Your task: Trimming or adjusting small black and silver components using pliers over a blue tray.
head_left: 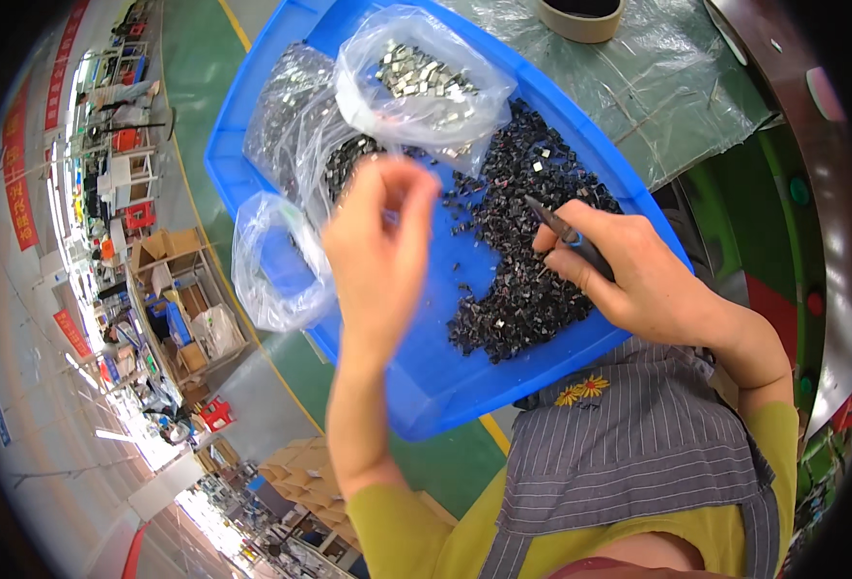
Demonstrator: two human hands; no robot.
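My left hand (pixel 382 241) is blurred above the blue tray (pixel 426 386), thumb and fingers curled together in a pinch; whatever may be between them is too smeared to make out. In my right hand (pixel 628 261) is a small pointed hand tool (pixel 580 243) with a black and blue handle, its tip angled up and left. Below that tip spreads a heap of small black pieces (pixel 532 280), with a lone silvery piece (pixel 541 166) on top. A clear plastic bag (pixel 358 96) of silvery metal pieces (pixel 426 75) stands open at the tray's far side.
Another clear bag (pixel 286 106) lies at the tray's far left, and an open bag (pixel 276 261) hangs over its left edge. A tape roll (pixel 582 21) sits on the plastic-covered table (pixel 638 92) beyond. Shelving with cardboard boxes (pixel 189 318) stands further left.
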